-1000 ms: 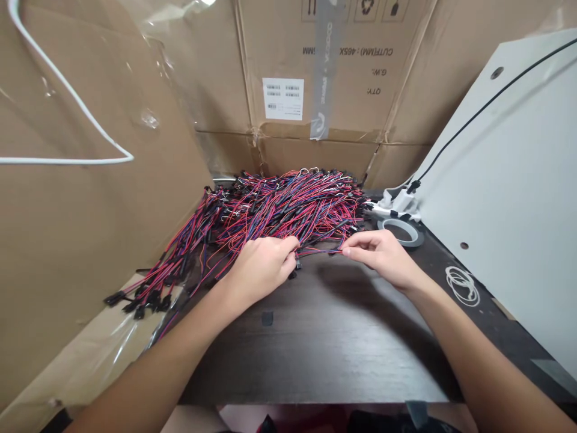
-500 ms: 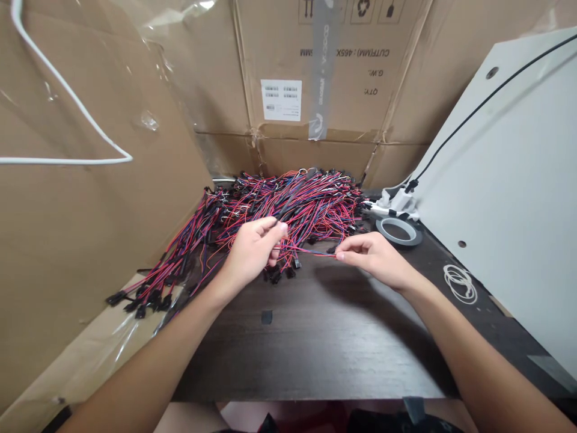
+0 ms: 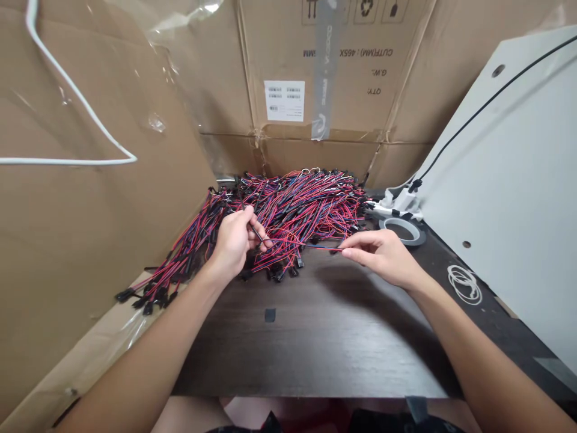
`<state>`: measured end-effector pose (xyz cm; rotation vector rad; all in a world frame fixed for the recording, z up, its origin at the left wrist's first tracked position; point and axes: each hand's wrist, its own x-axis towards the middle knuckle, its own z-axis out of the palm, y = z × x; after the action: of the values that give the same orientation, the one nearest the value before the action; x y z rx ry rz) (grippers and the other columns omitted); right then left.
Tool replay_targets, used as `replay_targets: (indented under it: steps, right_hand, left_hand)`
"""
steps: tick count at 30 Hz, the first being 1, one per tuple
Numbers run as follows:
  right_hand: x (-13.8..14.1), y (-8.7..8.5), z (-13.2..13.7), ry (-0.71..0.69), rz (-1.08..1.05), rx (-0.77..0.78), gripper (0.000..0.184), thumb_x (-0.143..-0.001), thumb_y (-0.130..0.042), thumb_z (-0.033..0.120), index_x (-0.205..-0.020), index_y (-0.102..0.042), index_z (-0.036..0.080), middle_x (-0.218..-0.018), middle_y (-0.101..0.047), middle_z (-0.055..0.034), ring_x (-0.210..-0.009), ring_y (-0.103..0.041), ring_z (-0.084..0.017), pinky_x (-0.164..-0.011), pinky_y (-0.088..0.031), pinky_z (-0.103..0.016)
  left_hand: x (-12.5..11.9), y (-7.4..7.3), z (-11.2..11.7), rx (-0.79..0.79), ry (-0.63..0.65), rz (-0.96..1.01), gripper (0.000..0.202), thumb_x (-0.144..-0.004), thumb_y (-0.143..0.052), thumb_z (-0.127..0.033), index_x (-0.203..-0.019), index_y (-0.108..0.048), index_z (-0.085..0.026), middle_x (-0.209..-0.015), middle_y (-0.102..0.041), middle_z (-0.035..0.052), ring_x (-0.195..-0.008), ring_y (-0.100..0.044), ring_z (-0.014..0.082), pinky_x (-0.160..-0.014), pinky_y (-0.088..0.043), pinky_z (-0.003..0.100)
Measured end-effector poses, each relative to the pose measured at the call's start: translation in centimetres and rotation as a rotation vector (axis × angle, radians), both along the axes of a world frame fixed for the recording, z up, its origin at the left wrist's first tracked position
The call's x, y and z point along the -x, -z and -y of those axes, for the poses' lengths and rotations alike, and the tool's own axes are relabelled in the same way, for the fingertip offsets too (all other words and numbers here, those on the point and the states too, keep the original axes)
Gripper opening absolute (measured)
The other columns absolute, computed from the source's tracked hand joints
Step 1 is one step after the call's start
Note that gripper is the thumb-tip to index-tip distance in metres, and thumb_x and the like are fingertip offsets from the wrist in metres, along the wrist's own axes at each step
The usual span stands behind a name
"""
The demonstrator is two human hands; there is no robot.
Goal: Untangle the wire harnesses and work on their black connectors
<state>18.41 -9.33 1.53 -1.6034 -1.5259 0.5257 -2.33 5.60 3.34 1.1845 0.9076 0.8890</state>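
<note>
Between my hands a thin red and blue wire cable (image 3: 311, 245) is stretched over the dark table (image 3: 315, 337). My left hand (image 3: 237, 237) is closed on the cable's black sleeved part, which sticks up past the thumb. My right hand (image 3: 378, 251) pinches the other end between thumb and fingertips; a small black connector (image 3: 335, 250) shows at those fingertips. Just behind both hands lies a big pile of red, blue and black wire cables (image 3: 306, 198). At the left, more cables with black connectors (image 3: 151, 297) hang over the table's side.
A roll of grey tape (image 3: 403, 231) lies right of the pile, near a white power strip (image 3: 401, 204). A coiled white cord (image 3: 465, 285) rests by the white panel (image 3: 518, 168). Cardboard boxes (image 3: 351, 114) stand behind and at left. A dark tape piece (image 3: 270, 315) sticks to the table.
My left hand has moved left and turned, so the black sleeved part now points up and left. My right hand stays nearly in place, and the cable between them looks longer.
</note>
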Motion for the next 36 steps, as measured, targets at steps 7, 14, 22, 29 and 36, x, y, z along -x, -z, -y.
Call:
replay_targets:
  steps: [7, 14, 22, 29, 36]
  right_hand:
    - [0.2, 0.1, -0.1, -0.03, -0.019, 0.042, 0.019, -0.074, -0.06, 0.028, -0.077, -0.07, 0.012, -0.056, -0.053, -0.0004, -0.049, -0.037, -0.008, -0.046, -0.028, -0.022]
    - [0.2, 0.8, -0.4, -0.093, 0.045, 0.104, 0.019, -0.077, -0.057, 0.027, -0.078, -0.068, 0.012, -0.057, -0.052, 0.0005, -0.051, -0.037, -0.009, -0.049, -0.029, -0.023]
    - [0.1, 1.1, -0.6, -0.083, 0.066, 0.126, 0.021, -0.078, -0.056, 0.028, -0.079, -0.069, 0.011, -0.057, -0.052, 0.0003, -0.052, -0.038, -0.009, -0.051, -0.029, -0.023]
    - [-0.1, 0.8, -0.6, 0.044, 0.007, 0.106, 0.022, -0.074, -0.058, 0.03, -0.075, -0.069, 0.011, -0.056, -0.052, -0.0002, -0.051, -0.037, -0.009, -0.049, -0.028, -0.023]
    - [-0.3, 0.5, -0.5, 0.121, -0.183, 0.095, 0.025, -0.069, -0.063, 0.033, -0.074, -0.068, 0.01, -0.05, -0.047, 0.0011, -0.047, -0.035, -0.008, -0.045, -0.024, -0.022]
  left_hand:
    - [-0.3, 0.7, 0.2, -0.125, 0.098, -0.138, 0.019, -0.085, -0.047, -0.029, -0.072, -0.04, -0.017, -0.049, -0.05, -0.003, -0.038, -0.053, 0.0126, -0.037, -0.043, 0.021]
    - [-0.3, 1.1, -0.2, -0.301, 0.087, -0.221, 0.012, -0.079, -0.051, -0.023, -0.071, -0.045, -0.016, -0.05, -0.052, -0.0023, -0.04, -0.053, 0.0109, -0.039, -0.04, 0.018]
    - [-0.3, 1.1, -0.3, -0.375, 0.124, -0.198, 0.009, -0.079, -0.051, -0.023, -0.075, -0.049, -0.014, -0.051, -0.053, -0.0019, -0.043, -0.054, 0.0112, -0.043, -0.041, 0.02]
    - [0.0, 0.8, -0.1, -0.205, 0.316, -0.077, 0.018, -0.081, -0.054, -0.028, -0.09, -0.055, -0.012, -0.066, -0.061, 0.0025, -0.056, -0.059, 0.0118, -0.052, -0.045, 0.021]
    - [0.6, 0.7, -0.1, -0.13, 0.544, -0.1, 0.026, -0.068, -0.072, -0.027, -0.088, -0.066, -0.01, -0.082, -0.069, 0.0082, -0.064, -0.058, 0.0093, -0.061, -0.045, 0.021]
